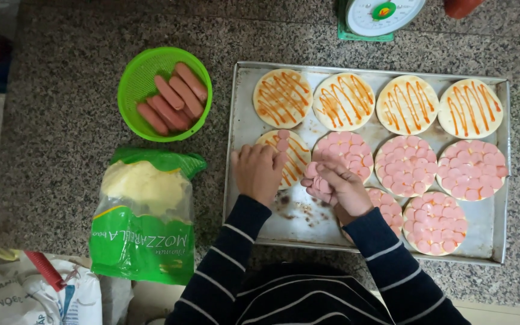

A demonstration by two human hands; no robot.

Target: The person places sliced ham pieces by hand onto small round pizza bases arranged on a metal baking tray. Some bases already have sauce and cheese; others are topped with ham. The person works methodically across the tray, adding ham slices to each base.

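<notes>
L hand [258, 170] palm down, fingers curled, tips fwd. R hand [336, 186] just beside it, fingers bent, pinched inward toward L. Both forearms in striped sleeves, angled inward.

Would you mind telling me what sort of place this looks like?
Probably a kitchen or small food-prep area: a metal baking tray of small pizza bases on a granite counter, a green basket of sausages, and a kitchen scale.

I'm in a kitchen: my speckled granite bench [61, 108] carries a metal baking tray [245, 180] of small pizza bases, a green colander of sausages [165, 94], a bag of shredded cheese [144, 216] and a kitchen scale [380, 15].
</notes>
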